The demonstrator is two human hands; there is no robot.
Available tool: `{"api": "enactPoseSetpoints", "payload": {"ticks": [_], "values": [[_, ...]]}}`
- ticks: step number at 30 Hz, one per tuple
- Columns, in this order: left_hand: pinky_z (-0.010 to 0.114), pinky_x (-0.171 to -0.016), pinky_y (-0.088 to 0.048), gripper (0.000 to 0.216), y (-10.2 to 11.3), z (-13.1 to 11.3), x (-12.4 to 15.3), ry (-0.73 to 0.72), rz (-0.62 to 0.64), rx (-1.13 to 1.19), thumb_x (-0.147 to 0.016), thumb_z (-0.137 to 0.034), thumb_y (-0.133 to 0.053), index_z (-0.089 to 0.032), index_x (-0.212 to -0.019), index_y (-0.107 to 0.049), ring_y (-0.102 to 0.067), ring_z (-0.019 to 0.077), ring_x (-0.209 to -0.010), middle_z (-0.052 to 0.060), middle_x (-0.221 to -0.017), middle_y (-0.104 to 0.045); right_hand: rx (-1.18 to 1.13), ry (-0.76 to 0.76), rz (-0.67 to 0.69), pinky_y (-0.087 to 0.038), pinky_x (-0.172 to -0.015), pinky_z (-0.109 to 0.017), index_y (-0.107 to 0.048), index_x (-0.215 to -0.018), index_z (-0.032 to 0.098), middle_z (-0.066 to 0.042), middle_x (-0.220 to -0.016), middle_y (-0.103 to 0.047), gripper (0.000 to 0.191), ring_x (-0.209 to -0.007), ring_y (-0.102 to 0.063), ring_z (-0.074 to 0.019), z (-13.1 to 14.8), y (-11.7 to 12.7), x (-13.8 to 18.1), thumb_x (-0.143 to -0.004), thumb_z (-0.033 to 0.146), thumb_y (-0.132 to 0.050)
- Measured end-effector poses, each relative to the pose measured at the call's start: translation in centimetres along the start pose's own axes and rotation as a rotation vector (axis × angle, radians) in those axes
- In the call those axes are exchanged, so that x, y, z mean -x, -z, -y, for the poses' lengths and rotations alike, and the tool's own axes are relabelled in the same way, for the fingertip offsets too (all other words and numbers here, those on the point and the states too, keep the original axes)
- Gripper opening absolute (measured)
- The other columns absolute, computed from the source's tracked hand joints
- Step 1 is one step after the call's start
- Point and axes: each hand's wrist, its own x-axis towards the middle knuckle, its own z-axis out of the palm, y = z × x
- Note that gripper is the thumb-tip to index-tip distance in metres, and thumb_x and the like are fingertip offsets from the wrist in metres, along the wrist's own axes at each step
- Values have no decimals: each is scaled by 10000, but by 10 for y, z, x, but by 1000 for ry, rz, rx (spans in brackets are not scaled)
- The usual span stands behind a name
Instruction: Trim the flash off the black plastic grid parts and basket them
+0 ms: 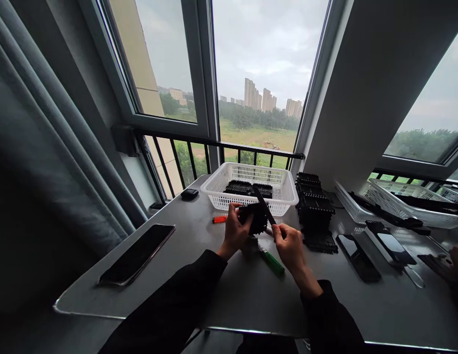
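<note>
Fingers of the left hand grip a black toothed part, just below the centre of the frame; those of the right hand are closed around a thin dark blade slanting up-left beside the part's right edge. Whether blade and part touch, I cannot tell. Below them lies a green-handled tool; left of the part, an orange object. Behind, at centre, a white basket contains 2 black toothed pieces. Right of centre stands a black stack; a dark tablet lies lower left.
</note>
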Motion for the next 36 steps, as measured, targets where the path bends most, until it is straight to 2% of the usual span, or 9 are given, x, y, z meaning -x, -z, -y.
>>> {"api": "enactPoseSetpoints", "payload": {"ticks": [6, 11, 16, 21, 25, 28, 32, 36], "values": [[303, -707, -517, 382, 0, 0, 0, 15, -9, 18, -711, -222, -685, -223, -997, -431, -650, 187, -797, 14, -852, -627, -29, -8, 28, -290, -534, -254, -578, -601, 180, -3, -534, -564, 437, -509, -463, -119, 2, 1, -1, -928, 441, -457], [305, -704, -514, 399, 0, 0, 0, 22, -4, 41, -715, -225, -686, -221, -1019, -427, -648, 189, -789, 19, -859, -631, -84, -70, -36, -304, -532, -255, -551, -594, 188, -7, -548, -564, 454, -529, -476, -129, 1, 3, -3, -935, 468, -441], [289, -694, -506, 402, -1, -3, 3, 11, 40, 58, -727, -211, -671, -232, -1061, -447, -638, 178, -774, 5, -854, -620, -176, -87, 14, -328, -514, -247, -603, -644, 183, -18, -582, -584, 441, -556, -505, -144, 3, 0, -2, -911, 503, -458], [308, -751, -493, 372, -1, -5, 4, -105, 44, -7, -771, -218, -642, -239, -1103, -477, -615, 178, -808, 17, -923, -613, -227, -117, -85, -379, -530, -234, -644, -780, 174, -22, -684, -637, 362, -601, -545, -151, -1, 1, -3, -869, 508, -537], [325, -822, -468, 282, 1, -3, 2, -207, 4, -112, -770, -191, -628, -229, -1026, -517, -588, 185, -869, 24, -967, -598, -257, -152, -92, -391, -521, -233, -655, -804, 172, -8, -654, -622, 374, -557, -533, -140, -3, 7, -6, -856, 529, -555], [345, -859, -468, 247, 1, -1, 3, -276, 13, -158, -750, -155, -623, -229, -965, -526, -589, 205, -926, 28, -963, -598, -196, -139, -99, -413, -560, -244, -688, -864, 162, -21, -693, -641, 417, -596, -558, -154, 0, 10, -15, -844, 561, -567], [358, -833, -488, 186, -1, -1, 9, -413, 49, -227, -748, -127, -620, -233, -857, -513, -594, 210, -907, 34, -931, -589, -143, -62, -149, -431, -641, -263, -697, -877, 167, -30, -735, -650, 463, -675, -585, -175, 10, 10, -33, -804, 615, -607], [323, -745, -499, 154, -1, -5, 12, -498, 72, -249, -772, -137, -607, -235, -751, -489, -590, 190, -824, 38, -891, -585, -134, -3, -140, -423, -625, -262, -699, -872, 165, -33, -747, -643, 476, -672, -573, -172, 10, 4, -44, -754, 624, -664]]}}
